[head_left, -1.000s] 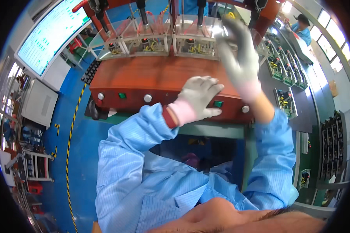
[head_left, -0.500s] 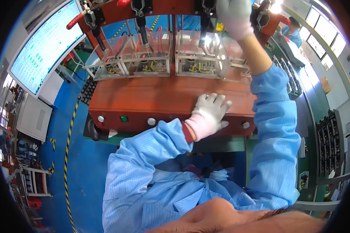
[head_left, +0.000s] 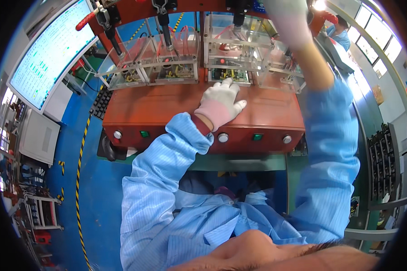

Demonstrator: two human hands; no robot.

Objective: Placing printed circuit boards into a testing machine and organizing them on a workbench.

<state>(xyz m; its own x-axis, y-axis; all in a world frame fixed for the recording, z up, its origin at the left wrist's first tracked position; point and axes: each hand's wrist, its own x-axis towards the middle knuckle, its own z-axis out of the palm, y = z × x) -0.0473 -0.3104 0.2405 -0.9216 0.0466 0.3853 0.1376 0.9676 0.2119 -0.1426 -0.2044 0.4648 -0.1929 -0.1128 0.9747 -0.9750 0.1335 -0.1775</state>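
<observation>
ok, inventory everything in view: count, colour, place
Fixture: 1, rust-red, centre
Clear covers: at least 4, transparent, on fixture
Circuit boards: several, green with yellow parts, at covers
Clamp handles: 2 visible, red, upper left and right
Round buttons: 3 visible, silver, fixture front
Square switches: 2, green, fixture front
Monitor: 1, white-framed, upper left
Keyboard: 1, black, left of fixture
Floor tape: several strips, yellow-black, left
Racked parts: several, black, far right
Co-worker: 1, blue clothing, upper right
Sleeves: 2, light blue, on both arms
Left hand: 1, white-pink glove, by a board
Right hand: 1, whitish glove, top edge
</observation>
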